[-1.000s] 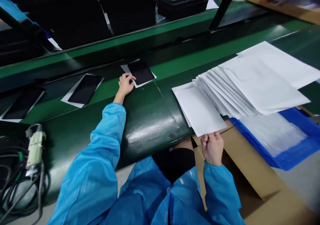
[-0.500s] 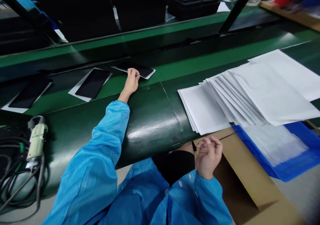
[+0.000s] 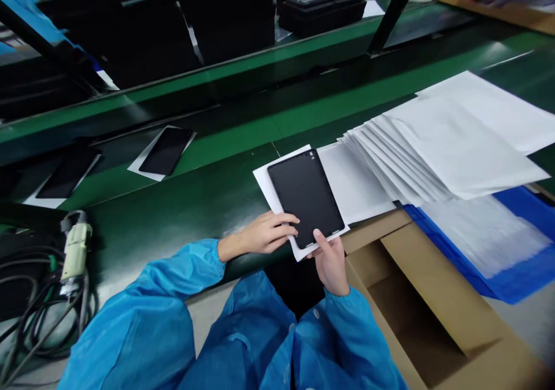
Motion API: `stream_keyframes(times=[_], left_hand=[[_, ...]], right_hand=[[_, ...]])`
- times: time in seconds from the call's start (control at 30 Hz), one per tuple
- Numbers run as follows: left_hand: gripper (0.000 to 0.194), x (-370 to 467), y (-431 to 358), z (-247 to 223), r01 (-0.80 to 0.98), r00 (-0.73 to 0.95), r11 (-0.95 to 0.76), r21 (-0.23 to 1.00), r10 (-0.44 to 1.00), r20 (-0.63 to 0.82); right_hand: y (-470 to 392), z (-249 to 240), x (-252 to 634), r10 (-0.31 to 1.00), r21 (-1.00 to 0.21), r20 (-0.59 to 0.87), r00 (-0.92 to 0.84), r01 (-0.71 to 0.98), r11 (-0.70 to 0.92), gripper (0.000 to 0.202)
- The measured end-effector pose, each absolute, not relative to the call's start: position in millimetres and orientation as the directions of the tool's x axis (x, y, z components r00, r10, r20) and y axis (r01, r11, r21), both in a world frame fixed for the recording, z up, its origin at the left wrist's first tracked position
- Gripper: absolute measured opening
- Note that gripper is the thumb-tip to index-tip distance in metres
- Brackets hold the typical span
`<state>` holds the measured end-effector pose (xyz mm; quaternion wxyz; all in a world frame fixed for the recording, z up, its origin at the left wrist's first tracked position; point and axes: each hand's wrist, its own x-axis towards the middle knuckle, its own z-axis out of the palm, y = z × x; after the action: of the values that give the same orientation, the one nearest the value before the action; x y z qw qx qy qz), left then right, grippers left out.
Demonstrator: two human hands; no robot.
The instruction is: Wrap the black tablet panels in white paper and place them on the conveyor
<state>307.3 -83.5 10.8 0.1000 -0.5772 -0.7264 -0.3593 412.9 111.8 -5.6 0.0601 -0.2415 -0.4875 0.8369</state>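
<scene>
A black tablet lies on a white sheet in front of me, tilted at the near edge of the green bench. A small light mark, perhaps a camera, shows in its top right corner. My left hand holds the lower left edge, its fingers over the tablet's surface and its thumb hidden. At the bottom edge my right hand pinches tablet and sheet together, thumb on top and fingers underneath. Just to the right, a fanned row of white sleeves or envelopes partly extends behind the tablet.
Two more dark tablets, one nearer and one farther left, lie on white sheets on the green belt. A powered screwdriver with coiled cables hangs at left. Below right are an open cardboard box and a blue tray of translucent bags.
My left hand has brought the tablet and its white sheet from the belt towards me and to the right. My right hand has risen slightly left and taken hold of the bottom edge.
</scene>
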Motion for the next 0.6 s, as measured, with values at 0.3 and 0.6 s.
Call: stream_keyframes(times=[0.3, 0.6], left_hand=[[0.052, 288, -108, 2, 0.283, -0.944, -0.193, 0.939, 0.119, 0.309], [0.055, 267, -118, 25, -0.443, -0.803, -0.128, 0.887, 0.496, -0.33]], right_hand=[[125, -37, 439, 0.436, -0.892, -0.33, -0.838, 0.125, -0.434, 0.046], [136, -45, 442, 0.425, -0.901, -0.339, -0.839, 0.16, -0.403, 0.054]])
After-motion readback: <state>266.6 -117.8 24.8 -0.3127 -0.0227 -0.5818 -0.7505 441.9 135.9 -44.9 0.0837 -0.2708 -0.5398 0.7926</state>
